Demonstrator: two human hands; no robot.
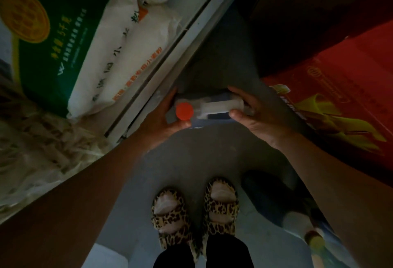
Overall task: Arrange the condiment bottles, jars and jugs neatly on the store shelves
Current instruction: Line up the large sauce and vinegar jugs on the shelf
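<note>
A grey floor (212, 157) runs between a low white shelf (187, 33) stacked with flour sacks (119, 59) and a red carton (340, 89). Above the floor, in front of the shelf edge, both hands carry a clear jug (212, 106) tipped on its side. The left hand (163, 118) cups its neck end, fingers curled beside the red cap (184, 111); the right hand (255, 114) grips its base. The dim light blurs the jug, so I judge a slip likely if either hold loosens, and a loose cap could leak.
</note>
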